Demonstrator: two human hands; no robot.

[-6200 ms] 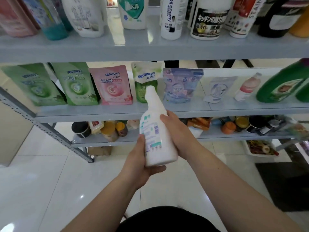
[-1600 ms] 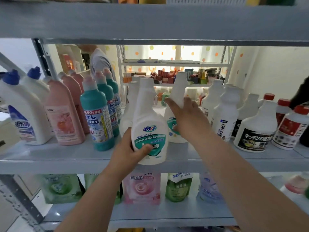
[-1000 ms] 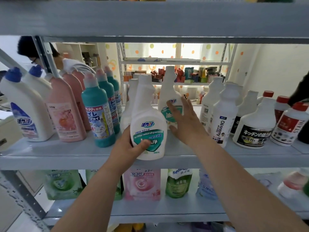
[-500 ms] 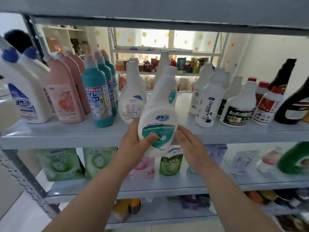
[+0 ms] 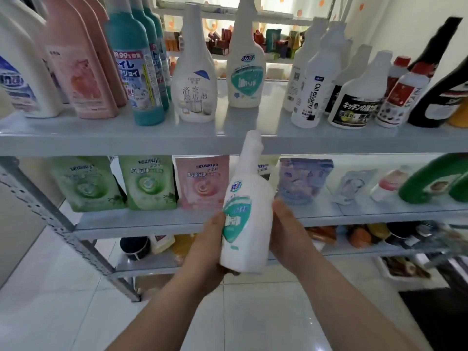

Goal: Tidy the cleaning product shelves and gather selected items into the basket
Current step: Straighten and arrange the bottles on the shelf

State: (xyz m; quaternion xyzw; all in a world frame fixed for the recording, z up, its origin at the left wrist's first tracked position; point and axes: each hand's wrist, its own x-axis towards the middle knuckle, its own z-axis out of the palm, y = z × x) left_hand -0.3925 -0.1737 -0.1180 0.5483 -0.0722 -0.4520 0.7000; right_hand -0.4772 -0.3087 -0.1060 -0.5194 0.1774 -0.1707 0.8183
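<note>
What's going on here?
A person stands at shelves of cleaning products, holding a white bottle with a green label in both hands. The left hand grips its lower left side and the right hand holds its right side. The bottle is off the shelves, slightly tilted, just below the upper shelf. A matching bottle stands on that shelf.

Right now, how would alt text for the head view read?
The left hand and right hand hold a white bottle with a green label, slightly tilted. Behind, the grey upper shelf bears upright cleaner bottles, the lower shelf green and pink pouches.
</note>
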